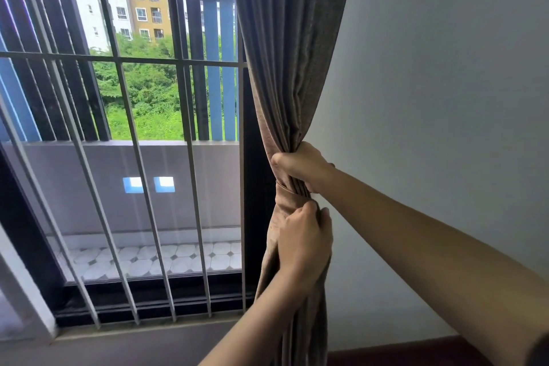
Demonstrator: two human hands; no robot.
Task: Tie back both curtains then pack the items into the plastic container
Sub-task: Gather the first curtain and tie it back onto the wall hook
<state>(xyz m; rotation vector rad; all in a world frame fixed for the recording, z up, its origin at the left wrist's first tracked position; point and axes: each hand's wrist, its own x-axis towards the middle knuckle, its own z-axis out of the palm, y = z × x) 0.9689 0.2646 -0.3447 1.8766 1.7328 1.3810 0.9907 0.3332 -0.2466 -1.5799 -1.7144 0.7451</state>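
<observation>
Seemingly mid-tie: my right hand [300,168] grips the curtain [285,53] above its band [289,191], left hand [306,242] pinches below; packing remains

A brown curtain [285,53] hangs gathered right of a barred window [124,134], beside a pale wall [445,68]. The right hand [300,166] grips the bunched fabric above a tieback band [292,192]; the left hand [306,238] grips just below.

Brown-grey curtain [285,53] hangs right of frame centre, gathered into a tight bunch, with a matching fabric tieback [292,192] wrapped around it.
</observation>
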